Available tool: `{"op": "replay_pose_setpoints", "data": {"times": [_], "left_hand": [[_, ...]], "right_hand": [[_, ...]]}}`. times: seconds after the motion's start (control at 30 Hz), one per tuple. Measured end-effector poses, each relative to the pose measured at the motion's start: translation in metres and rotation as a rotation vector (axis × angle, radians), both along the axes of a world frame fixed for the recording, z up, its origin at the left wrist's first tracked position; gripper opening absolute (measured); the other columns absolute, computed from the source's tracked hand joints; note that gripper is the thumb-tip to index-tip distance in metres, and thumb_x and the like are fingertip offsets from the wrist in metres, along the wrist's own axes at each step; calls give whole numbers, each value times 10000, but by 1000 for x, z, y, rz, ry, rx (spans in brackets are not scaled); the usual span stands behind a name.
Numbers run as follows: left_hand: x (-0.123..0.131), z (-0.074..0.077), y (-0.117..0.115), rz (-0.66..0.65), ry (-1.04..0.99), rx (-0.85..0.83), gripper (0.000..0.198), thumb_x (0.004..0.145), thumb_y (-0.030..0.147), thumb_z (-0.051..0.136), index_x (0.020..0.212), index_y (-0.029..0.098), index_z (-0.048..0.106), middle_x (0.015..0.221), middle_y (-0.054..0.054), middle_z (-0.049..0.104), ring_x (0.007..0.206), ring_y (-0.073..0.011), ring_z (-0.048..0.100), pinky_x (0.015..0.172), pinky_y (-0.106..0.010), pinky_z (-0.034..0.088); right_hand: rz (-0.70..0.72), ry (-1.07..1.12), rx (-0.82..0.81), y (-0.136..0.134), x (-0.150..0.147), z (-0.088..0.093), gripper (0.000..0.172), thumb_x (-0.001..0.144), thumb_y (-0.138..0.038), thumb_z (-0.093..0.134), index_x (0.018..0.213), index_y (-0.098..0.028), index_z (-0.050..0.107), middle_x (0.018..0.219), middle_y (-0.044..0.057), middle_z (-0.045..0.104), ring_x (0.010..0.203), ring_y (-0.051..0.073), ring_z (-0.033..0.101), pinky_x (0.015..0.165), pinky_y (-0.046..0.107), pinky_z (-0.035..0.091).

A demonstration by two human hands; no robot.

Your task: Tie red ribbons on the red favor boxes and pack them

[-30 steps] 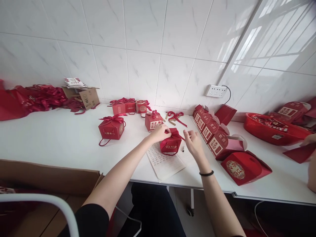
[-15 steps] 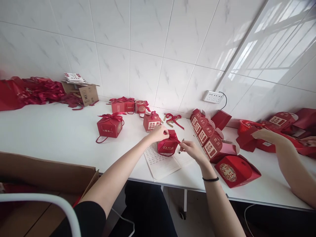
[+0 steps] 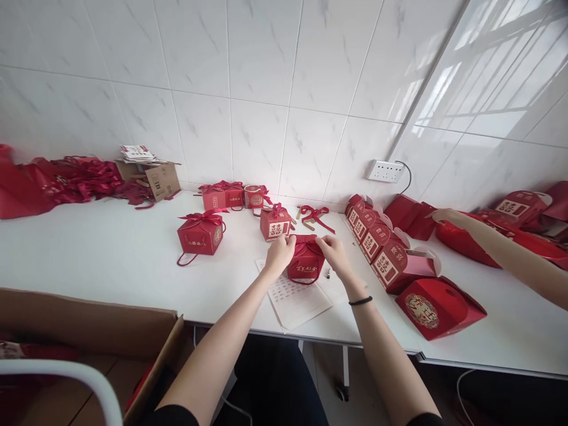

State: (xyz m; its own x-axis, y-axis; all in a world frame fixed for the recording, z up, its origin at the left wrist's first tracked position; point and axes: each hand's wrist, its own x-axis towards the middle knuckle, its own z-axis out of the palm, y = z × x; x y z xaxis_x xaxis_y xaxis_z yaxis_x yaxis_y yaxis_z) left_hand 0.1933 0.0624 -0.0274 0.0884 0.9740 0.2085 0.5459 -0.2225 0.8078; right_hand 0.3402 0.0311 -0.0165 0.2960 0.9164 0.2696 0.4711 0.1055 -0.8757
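Observation:
A small red gift box (image 3: 306, 267) with gold lettering and a cord handle stands on printed paper sheets (image 3: 306, 306). Across its top lies a red ribbon (image 3: 305, 241). My left hand (image 3: 281, 253) pinches the ribbon at the box's left side, and my right hand (image 3: 333, 253) pinches it at the right. The fingertips partly hide the ribbon ends. Just behind my left hand is another red box (image 3: 274, 225) with a white character label and a bow. A small dark pen-like tip (image 3: 328, 273) shows below my right hand.
Finished-looking bowed boxes (image 3: 200, 234) stand left and behind. A row of red boxes (image 3: 384, 265) runs along the right, with a larger box (image 3: 441, 307) in front. Ribbon heap (image 3: 91, 177) and open carton (image 3: 171, 331) lie left. A co-worker's hand (image 3: 446, 216) touches red boxes at right.
My right hand has moved up to the box top, level with my left hand, drawing the ribbon outward. The co-worker's hand has shifted left and back to a red box.

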Motion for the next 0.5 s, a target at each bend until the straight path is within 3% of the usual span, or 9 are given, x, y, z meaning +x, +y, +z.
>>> {"op": "replay_pose_setpoints", "data": {"times": [0.3,0.5], "left_hand": [[7,-6,-3,17,-78,20,226,899,270,340,695,216,420,683,-38,592,690,-202,590,637,-292,426],[7,-7,-3,9,-92,11,225,901,266,328,696,216,405,681,-28,579,669,-181,581,632,-287,438]], "right_hand": [[18,371,4,1,-2,-27,343,679,-532,515,622,-208,417,571,-2,513,513,146,491,438,248,377],[68,421,-43,4,5,-31,322,684,-513,529,679,-198,461,654,52,589,619,198,598,488,274,477]]}}
